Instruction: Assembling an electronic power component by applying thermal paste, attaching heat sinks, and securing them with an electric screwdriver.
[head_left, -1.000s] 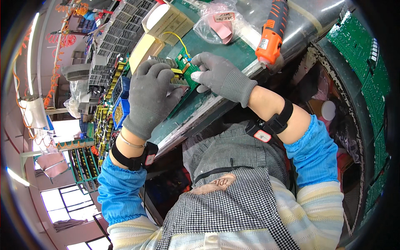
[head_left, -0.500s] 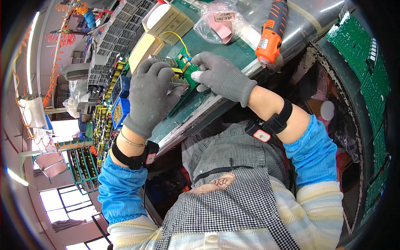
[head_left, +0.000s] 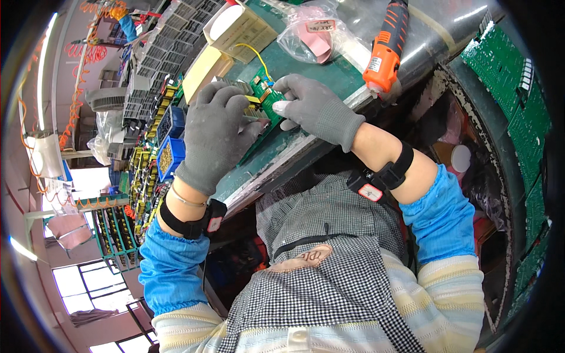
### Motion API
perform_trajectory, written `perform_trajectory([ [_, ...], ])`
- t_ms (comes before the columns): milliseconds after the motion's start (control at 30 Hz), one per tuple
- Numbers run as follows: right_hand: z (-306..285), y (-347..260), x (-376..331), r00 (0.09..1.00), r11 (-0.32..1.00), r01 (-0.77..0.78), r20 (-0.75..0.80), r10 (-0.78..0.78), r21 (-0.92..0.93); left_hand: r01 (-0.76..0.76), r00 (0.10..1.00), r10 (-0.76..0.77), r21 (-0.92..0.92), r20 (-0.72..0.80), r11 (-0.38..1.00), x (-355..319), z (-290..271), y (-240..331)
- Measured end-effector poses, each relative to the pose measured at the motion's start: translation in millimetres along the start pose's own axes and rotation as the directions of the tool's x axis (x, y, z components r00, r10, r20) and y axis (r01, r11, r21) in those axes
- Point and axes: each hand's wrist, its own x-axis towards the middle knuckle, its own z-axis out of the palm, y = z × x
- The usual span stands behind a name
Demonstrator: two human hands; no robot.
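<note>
Both my hands wear grey knit gloves and meet over a small green circuit board (head_left: 268,94) on the green work mat (head_left: 329,76). My left hand (head_left: 215,138) covers the board's left part and grips it. My right hand (head_left: 315,109) pinches the board's right edge with thumb and fingers. A yellow wire (head_left: 254,52) curls up from the board. Much of the board is hidden under the gloves.
An orange electric screwdriver (head_left: 385,50) lies to the right of my hands. A clear plastic bag with pink contents (head_left: 312,38) and cardboard boxes (head_left: 244,26) sit behind. Blue bins of parts (head_left: 168,144) stand left. Stacked green boards (head_left: 515,76) line the right side.
</note>
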Motion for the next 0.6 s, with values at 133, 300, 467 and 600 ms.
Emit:
perform_trajectory([
  [133, -1, 6, 2, 0.999, 1.0, -0.002, 0.052, 0.003, -0.014, 0.016, 0.994, -0.041, -0.232, -0.102, 0.973, -12, -9, -4],
  [300, 4, 9, 4, 1.0, 0.998, -0.014, 0.012, 0.013, 0.055, 0.334, 0.92, -0.376, -0.279, -0.11, 0.9, -103, -3, -38],
  [467, 4, 8, 2, 0.998, 0.988, -0.056, 0.001, 0.057, 0.144, 0.532, 0.772, -0.626, -0.433, -0.104, 0.728, -183, 30, -39],
  [600, 7, 5, 0, 0.997, 0.989, -0.056, -0.038, 0.062, 0.139, 0.414, 0.797, -0.551, -0.44, -0.248, 0.797, -187, 36, -32],
])
